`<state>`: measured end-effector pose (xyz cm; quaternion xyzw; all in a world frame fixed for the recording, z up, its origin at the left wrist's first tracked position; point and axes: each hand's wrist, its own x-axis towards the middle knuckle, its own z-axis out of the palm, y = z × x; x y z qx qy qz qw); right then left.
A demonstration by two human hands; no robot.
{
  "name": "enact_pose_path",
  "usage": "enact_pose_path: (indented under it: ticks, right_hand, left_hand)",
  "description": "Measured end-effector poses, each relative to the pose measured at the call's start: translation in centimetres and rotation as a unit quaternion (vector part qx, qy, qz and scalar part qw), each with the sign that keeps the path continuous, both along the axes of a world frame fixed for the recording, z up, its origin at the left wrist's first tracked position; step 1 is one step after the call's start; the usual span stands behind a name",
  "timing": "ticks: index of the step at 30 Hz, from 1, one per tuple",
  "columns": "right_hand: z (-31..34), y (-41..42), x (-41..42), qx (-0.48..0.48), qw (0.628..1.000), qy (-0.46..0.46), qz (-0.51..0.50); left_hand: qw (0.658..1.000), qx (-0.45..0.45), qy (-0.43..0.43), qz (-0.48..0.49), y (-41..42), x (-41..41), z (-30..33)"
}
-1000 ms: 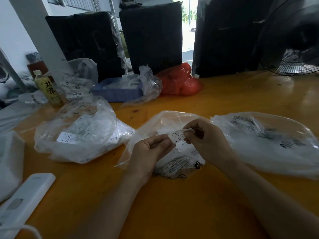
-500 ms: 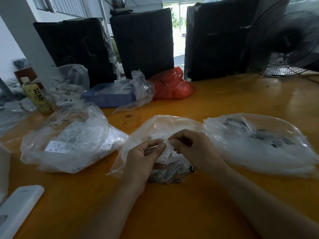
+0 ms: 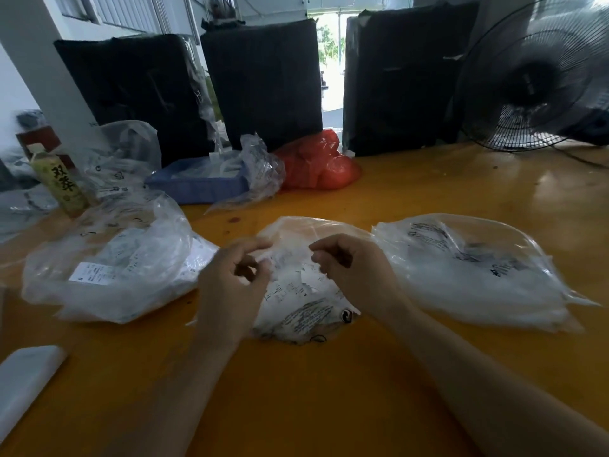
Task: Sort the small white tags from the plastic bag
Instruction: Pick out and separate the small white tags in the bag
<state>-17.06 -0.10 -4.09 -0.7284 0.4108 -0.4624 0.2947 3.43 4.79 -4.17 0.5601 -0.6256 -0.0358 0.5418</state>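
Note:
The middle clear plastic bag (image 3: pixel 306 311) lies on the orange table (image 3: pixel 329 390) with several small white printed tags (image 3: pixel 290 288) showing on and inside it. Both hands hover over its top. My left hand (image 3: pixel 234 285) has its fingers curled, with thumb and forefinger closed on the bag's upper plastic edge. My right hand (image 3: pixel 352 268) is curled too, its fingertips pinching the corner of one white tag (image 3: pixel 309 279). The hands are blurred, so the grips are hard to make out.
Fuller clear bags lie to the left (image 3: pixel 108 262) and right (image 3: pixel 471 268). Behind are a blue tray (image 3: pixel 197 188), a red bag (image 3: pixel 316 163), a drink bottle (image 3: pixel 62 183), black wrapped bundles and a fan (image 3: pixel 540 77). A white device (image 3: pixel 26 380) lies near left.
The hands held one tag together between them; now they have drawn apart over the bag. The camera has tilted down and shifted slightly.

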Motion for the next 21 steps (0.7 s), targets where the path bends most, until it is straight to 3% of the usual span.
enact_pose_path:
  ticks: [2,4,7,10,13,16,21]
  right_hand:
    - [0.9,-0.2,-0.9,-0.062,0.992,0.075,-0.077]
    - [2.0,-0.9,-2.5,-0.093,0.958,0.210,-0.173]
    - [3.0,-2.2,-5.7,-0.054,0.872,0.381,-0.304]
    - [3.7,-2.6,-8.2,0.016,0.829,0.467,-0.307]
    - [3.2,-3.3,-9.9,0.055,0.819,0.490,-0.294]
    - [2.2,-3.8,-10.4,0.097,0.819,0.488,-0.286]
    - [1.7,-4.0,-10.0,0.087,0.825,0.477,-0.289]
  left_hand:
    - [0.981,-0.120,-0.115,0.099,0.0,2.4,1.3]
    - [0.951,-0.177,-0.132,0.217,0.0,6.2,2.4]
    - [0.933,-0.119,-0.047,0.337,0.5,11.8,2.9]
    - [0.924,-0.006,-0.049,0.378,0.7,14.3,2.2]
    - [0.910,0.103,-0.102,0.388,0.5,14.5,1.6]
    - [0.874,0.180,-0.172,0.417,0.2,14.2,1.1]
    - [0.893,0.163,-0.142,0.394,-0.3,12.8,1.1]
